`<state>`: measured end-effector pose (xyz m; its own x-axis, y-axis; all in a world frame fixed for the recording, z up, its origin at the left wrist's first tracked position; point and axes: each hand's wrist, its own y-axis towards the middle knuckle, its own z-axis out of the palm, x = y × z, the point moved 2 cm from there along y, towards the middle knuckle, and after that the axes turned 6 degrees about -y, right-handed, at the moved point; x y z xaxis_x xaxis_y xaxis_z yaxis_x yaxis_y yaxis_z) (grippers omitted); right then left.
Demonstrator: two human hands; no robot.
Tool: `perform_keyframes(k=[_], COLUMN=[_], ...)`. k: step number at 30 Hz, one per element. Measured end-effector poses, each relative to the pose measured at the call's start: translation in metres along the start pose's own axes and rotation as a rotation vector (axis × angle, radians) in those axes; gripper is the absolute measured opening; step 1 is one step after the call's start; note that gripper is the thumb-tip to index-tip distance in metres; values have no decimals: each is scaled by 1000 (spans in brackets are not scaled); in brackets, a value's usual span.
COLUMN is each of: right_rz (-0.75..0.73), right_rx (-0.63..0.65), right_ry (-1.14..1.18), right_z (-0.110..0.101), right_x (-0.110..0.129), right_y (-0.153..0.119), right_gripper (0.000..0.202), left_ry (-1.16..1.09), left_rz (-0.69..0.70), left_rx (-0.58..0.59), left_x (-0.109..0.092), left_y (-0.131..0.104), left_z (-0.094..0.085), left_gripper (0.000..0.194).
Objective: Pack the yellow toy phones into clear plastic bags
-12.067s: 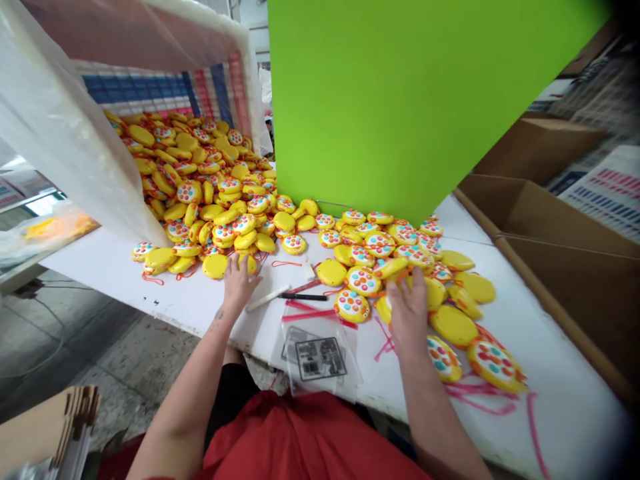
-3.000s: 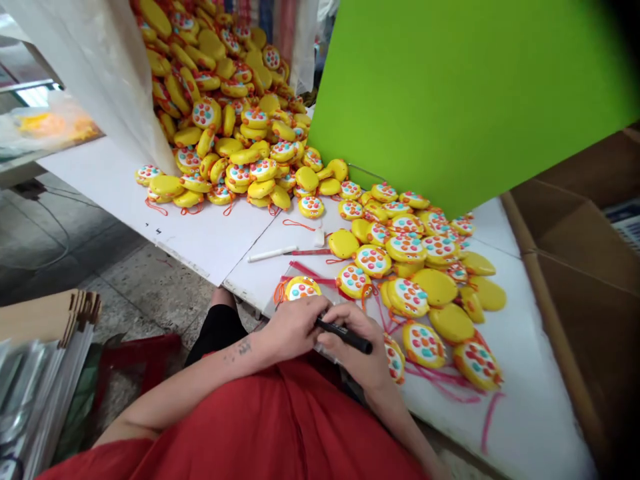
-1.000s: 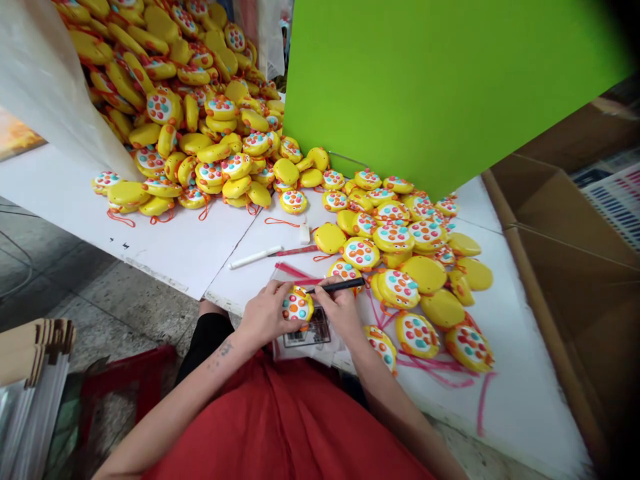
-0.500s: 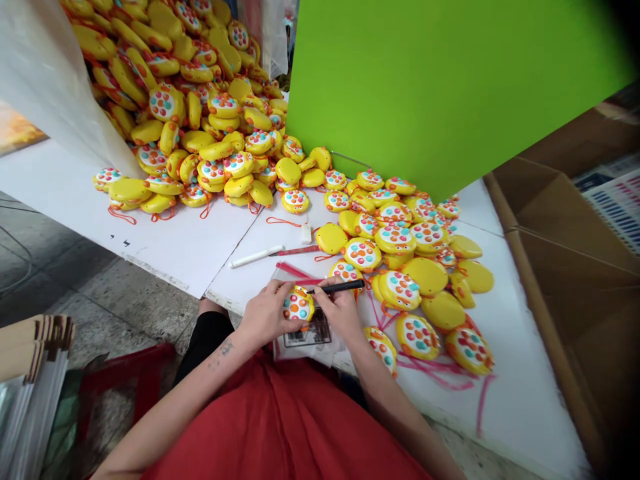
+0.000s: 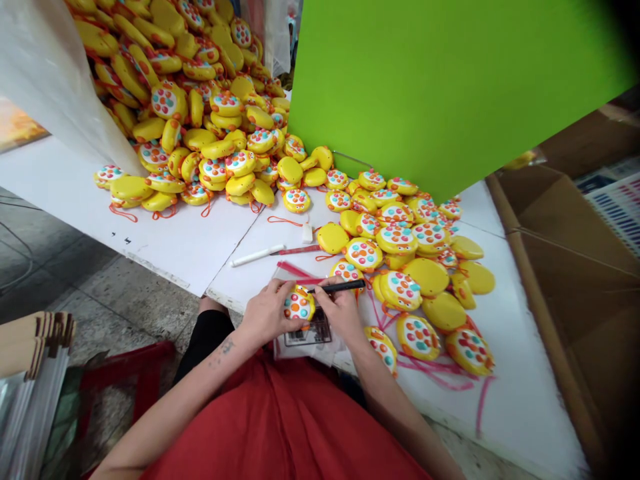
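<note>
The black pen is gripped crosswise by the right hand, its tip directed leftward at the yellow toy gripped by the left hand.

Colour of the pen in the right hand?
Black. The pen in the right hand shows best in the head view, the only one.

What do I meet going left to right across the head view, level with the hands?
Stacked cardboard, black shorts, left hand, held yellow toy, right hand, loose yellow toys, open brown box.
</note>
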<state>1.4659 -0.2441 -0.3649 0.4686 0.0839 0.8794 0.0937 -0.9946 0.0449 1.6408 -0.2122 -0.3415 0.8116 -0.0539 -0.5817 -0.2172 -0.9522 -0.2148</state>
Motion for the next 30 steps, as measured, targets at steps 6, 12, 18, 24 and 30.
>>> perform_keyframes(k=[6,12,18,24,30], right_rz=[7,27,32,36,23], right_rx=[-2,-9,0,-4,-107], right_ry=[-4,6,27,22,139], right_z=[0,0,0,0,-14], right_x=[1,1,1,2,17], right_y=[0,-1,-1,-1,-1], right_gripper=[17,19,18,18,21], left_ry=[5,4,11,17,-17], left_rz=[-4,4,5,12,13], left_rx=[2,-6,-9,-9,-20], left_x=[-1,0,1,1,5], left_y=[0,-1,-1,-1,-3], left_z=[-1,1,1,1,3], left_gripper=[80,79,79,78,84])
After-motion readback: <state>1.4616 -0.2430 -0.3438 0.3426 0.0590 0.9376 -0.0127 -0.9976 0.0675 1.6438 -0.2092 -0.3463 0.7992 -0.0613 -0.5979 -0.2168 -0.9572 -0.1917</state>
